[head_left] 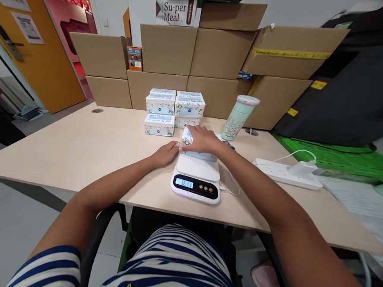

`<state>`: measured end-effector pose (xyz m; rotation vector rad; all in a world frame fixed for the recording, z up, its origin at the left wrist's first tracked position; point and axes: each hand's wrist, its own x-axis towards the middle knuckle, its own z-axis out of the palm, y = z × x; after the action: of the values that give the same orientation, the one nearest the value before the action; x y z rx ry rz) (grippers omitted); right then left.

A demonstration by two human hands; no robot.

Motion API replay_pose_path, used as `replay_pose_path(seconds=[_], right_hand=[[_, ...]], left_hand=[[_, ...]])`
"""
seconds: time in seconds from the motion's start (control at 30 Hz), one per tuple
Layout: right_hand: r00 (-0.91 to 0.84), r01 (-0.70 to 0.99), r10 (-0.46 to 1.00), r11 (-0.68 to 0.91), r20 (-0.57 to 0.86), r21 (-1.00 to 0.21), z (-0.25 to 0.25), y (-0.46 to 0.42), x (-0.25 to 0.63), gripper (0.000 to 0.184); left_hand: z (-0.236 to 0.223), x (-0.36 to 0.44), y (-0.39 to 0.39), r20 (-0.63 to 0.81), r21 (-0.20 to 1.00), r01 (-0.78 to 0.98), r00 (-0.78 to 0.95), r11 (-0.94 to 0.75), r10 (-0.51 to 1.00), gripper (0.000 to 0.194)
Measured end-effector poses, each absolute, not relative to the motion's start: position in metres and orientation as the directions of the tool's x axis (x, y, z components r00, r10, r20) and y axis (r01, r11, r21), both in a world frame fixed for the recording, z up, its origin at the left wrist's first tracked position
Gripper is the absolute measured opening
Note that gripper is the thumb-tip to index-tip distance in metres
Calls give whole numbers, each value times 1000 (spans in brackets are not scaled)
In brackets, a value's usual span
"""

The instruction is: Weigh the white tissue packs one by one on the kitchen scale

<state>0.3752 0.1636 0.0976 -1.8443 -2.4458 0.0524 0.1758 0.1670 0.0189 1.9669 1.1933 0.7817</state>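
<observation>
A white kitchen scale (198,167) with a lit display stands near the table's front edge. On the back of its platform is a white tissue pack (187,136) with a blue floral print, largely covered by my right hand (203,140). That hand is closed over the pack from above, thumb toward me and fingers on the far side. My left hand (166,153) rests low at the pack's left end, its fingers pinched together against the corner. Just behind, several similar tissue packs (159,126) are stacked in two columns.
A pale green tumbler (239,118) stands right of the stacks. Cardboard boxes (166,49) line the table's back. On the right lie a white power strip (287,173) and papers (353,201). A white cable (232,190) runs from the scale's right side.
</observation>
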Motion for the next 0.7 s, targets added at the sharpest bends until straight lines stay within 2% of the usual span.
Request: replay_pose_path(seconds=[0.13,0.27,0.47,0.57,0.7], right_hand=[[-281,955,960,281,8,-97,101,167,379,120],[-289,948,957,286,-1,-141,102,176,383,118],[-338,909,941,320,-23,-267,99,205,393,115],[-341,904,939,314,-48,-290,98,215,394,111],[-323,919,945,299,-53,-258,97,223,392,111]], left_hand=[[16,175,170,168,744,518,467,-422,868,42],[12,174,173,184,678,565,488,-470,853,43],[14,175,173,165,594,640,496,-487,853,47],[16,176,173,154,588,650,494,-481,856,50],[18,176,171,151,630,623,489,-465,859,45]])
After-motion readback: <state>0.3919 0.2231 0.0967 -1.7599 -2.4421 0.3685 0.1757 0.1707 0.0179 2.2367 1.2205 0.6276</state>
